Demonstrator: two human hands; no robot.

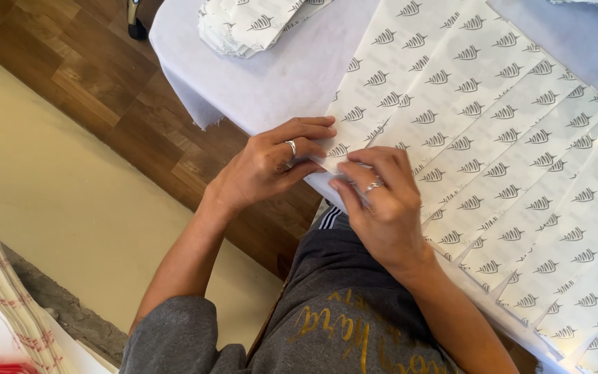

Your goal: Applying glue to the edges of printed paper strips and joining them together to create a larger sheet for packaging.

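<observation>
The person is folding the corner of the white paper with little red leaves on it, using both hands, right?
Not quite. The head view shows both hands, left hand and right hand, on the corner of the white paper, but its little leaves are grey, not red.

Grey short-sleeve tee with gold script lettering across the chest. Dark shorts or trousers, white stripes at the side. Forearms bare. Left hand [264, 166]: one silver ring. Right hand [382, 204]: one silver ring too. No watch, no gloves.

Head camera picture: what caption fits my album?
Both hands, left hand and right hand, press a fold into leaf-printed paper.
</observation>
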